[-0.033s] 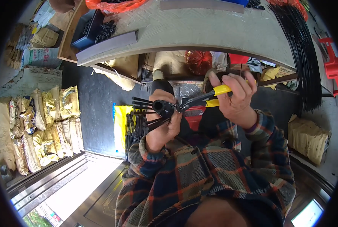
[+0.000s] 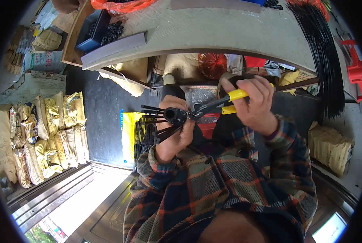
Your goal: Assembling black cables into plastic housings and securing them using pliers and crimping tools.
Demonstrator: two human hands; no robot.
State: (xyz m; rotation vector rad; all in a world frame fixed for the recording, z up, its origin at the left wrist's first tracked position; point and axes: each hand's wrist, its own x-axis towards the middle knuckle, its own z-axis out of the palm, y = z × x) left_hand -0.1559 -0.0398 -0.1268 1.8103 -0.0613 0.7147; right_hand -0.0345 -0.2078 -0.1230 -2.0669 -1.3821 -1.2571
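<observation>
In my left hand is a round black piece with a hollow centre, its open end facing up. Several thin black rods fan out leftward from it, and my fingers are wrapped round its side. My right hand is closed on pliers with yellow grips. Their jaws meet the right side of the black piece; what exactly they pinch there is too small to make out. On the floor below my left hand, a bundle of black rods lies against a yellow bag.
Ahead stands a grey-topped workbench with a blue bin of black parts at its left. Long black strands hang over its right end. Stacked brown packages line the left side. A red object shows between my legs.
The grip on the pliers and the black piece stays the same. My right hand's fingers look slightly shifted on the yellow grips.
</observation>
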